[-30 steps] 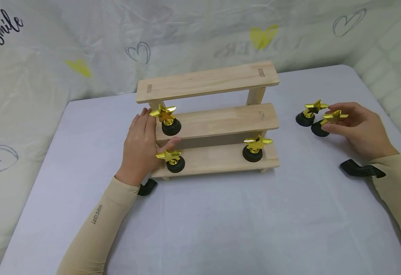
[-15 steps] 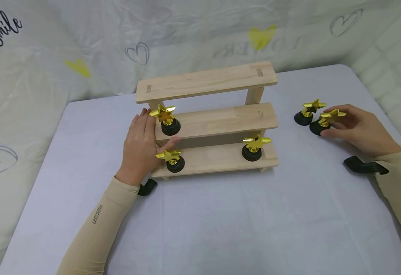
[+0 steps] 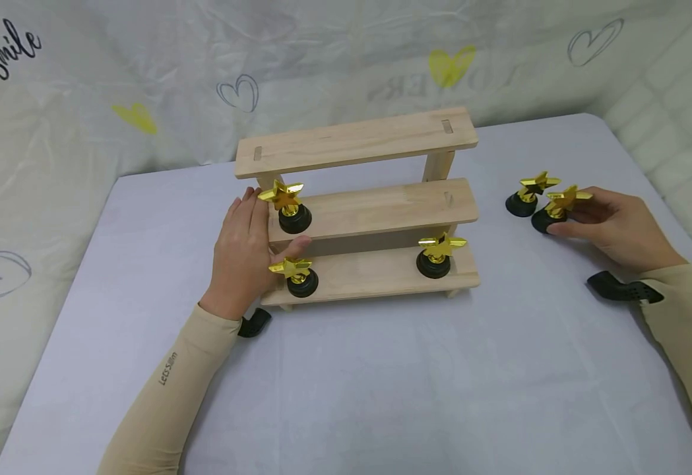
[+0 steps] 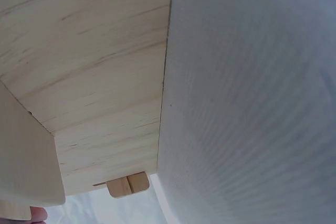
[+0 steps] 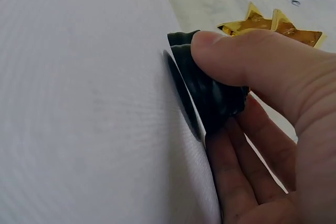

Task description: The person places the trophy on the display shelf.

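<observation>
A tiered wooden shelf [image 3: 375, 206] stands on the table. My left hand [image 3: 241, 251] rests against its left side, fingers straight and thumb pointing inward below the middle tier. Off to the right, my right hand [image 3: 625, 227] pinches a star trophy [image 3: 566, 196], gold on a black base. Seen from the right wrist, the thumb presses on that black base [image 5: 210, 87] while the fingers support the other side. Just left of it stands a second star trophy [image 3: 522, 203]. The left wrist view is filled by the shelf's wooden panel [image 4: 105, 87].
On the middle tier, at left, stands a star trophy [image 3: 294, 219]. The bottom tier bears one trophy [image 3: 302, 284] at left and another trophy [image 3: 433, 265] at right. Behind the white table [image 3: 381, 382] hangs a printed curtain [image 3: 334, 59].
My right thumb and fingers have come down from around the trophy's star toward its black base. The left hand stays against the shelf; the head view has shifted slightly.
</observation>
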Tool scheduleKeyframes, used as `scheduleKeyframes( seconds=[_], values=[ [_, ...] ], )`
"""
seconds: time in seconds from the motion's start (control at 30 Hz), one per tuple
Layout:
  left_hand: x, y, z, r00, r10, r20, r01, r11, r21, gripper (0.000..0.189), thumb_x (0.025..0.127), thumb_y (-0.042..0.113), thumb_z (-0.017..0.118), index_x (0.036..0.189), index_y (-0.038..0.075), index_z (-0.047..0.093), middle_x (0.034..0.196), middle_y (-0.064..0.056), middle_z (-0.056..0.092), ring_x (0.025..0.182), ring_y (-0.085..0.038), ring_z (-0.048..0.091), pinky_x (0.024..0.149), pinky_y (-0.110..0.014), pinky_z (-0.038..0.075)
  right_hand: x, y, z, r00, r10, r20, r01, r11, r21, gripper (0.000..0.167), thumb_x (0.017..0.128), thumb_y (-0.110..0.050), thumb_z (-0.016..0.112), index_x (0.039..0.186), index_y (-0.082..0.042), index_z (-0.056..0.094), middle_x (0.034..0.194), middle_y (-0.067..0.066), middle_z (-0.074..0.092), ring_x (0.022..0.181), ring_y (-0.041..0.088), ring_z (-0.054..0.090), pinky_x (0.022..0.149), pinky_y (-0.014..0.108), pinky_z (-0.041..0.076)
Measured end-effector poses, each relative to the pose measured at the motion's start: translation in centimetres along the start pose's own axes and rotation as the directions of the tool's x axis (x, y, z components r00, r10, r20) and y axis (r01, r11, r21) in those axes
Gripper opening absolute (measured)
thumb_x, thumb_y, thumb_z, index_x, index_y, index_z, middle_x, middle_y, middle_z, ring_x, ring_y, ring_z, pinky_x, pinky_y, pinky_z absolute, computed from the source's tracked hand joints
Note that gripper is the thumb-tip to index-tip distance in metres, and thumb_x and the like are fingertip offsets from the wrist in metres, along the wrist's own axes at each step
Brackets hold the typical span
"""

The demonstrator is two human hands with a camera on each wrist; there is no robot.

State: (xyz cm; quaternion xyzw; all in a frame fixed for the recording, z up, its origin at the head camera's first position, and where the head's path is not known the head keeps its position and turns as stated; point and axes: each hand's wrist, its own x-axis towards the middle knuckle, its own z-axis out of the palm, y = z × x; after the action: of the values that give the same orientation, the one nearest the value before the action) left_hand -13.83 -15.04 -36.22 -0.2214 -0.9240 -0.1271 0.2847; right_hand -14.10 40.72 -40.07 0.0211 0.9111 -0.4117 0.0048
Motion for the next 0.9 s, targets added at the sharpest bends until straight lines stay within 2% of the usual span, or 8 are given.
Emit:
scheduleKeyframes(
  seconds=[0.3, 0.57, 0.7, 0.9],
  values=[
    [-0.1, -0.1, 0.2, 1.000, -0.004, -0.012, 0.004, 1.000, -0.001, 0.101, 0.096, 0.083, 0.034, 0.119, -0.012, 0.059, 0.126, -0.030, 0.066, 0.138, -0.046, 0.056, 0.121, -0.059, 0.041, 0.2, 0.0, 0.0, 1.000, -0.015, -0.013, 0.015, 0.999, 0.047, 0.042, 0.083, -0.018, 0.089, 0.119, -0.014, 0.068, 0.100, -0.029, 0.064, 0.090, -0.015, 0.060, 0.076, -0.001, 0.042],
    [0.0, 0.0, 0.2, 1.000, 0.006, -0.020, -0.006, 1.000, 0.006, 0.099, 0.096, 0.082, 0.033, 0.117, -0.012, 0.059, 0.126, -0.031, 0.066, 0.137, -0.046, 0.057, 0.119, -0.059, 0.042, 0.1, 0.0, -0.2, 1.000, -0.013, -0.022, 0.015, 0.997, 0.078, 0.040, 0.085, -0.015, 0.087, 0.119, -0.014, 0.067, 0.102, -0.028, 0.064, 0.091, -0.016, 0.062, 0.075, -0.001, 0.043],
    [0.0, 0.1, 0.2, 1.000, 0.014, -0.014, -0.014, 1.000, 0.004, 0.098, 0.097, 0.081, 0.033, 0.122, -0.010, 0.058, 0.128, -0.029, 0.066, 0.137, -0.046, 0.058, 0.119, -0.058, 0.043, 0.0, -0.1, -0.4, 1.000, -0.006, -0.003, 0.007, 0.996, 0.091, 0.041, 0.086, -0.015, 0.086, 0.121, -0.013, 0.067, 0.103, -0.028, 0.065, 0.092, -0.015, 0.062, 0.075, 0.000, 0.044],
    [0.2, 0.0, 0.2, 0.999, 0.010, -0.037, -0.010, 1.000, -0.016, 0.100, 0.095, 0.083, 0.033, 0.133, -0.006, 0.057, 0.133, -0.027, 0.066, 0.137, -0.046, 0.058, 0.119, -0.059, 0.043, -0.1, -1.0, -0.6, 1.000, 0.005, 0.029, -0.008, 0.994, 0.110, 0.043, 0.086, -0.015, 0.085, 0.125, -0.012, 0.067, 0.106, -0.028, 0.066, 0.096, -0.017, 0.063, 0.074, 0.002, 0.046]
  ],
)
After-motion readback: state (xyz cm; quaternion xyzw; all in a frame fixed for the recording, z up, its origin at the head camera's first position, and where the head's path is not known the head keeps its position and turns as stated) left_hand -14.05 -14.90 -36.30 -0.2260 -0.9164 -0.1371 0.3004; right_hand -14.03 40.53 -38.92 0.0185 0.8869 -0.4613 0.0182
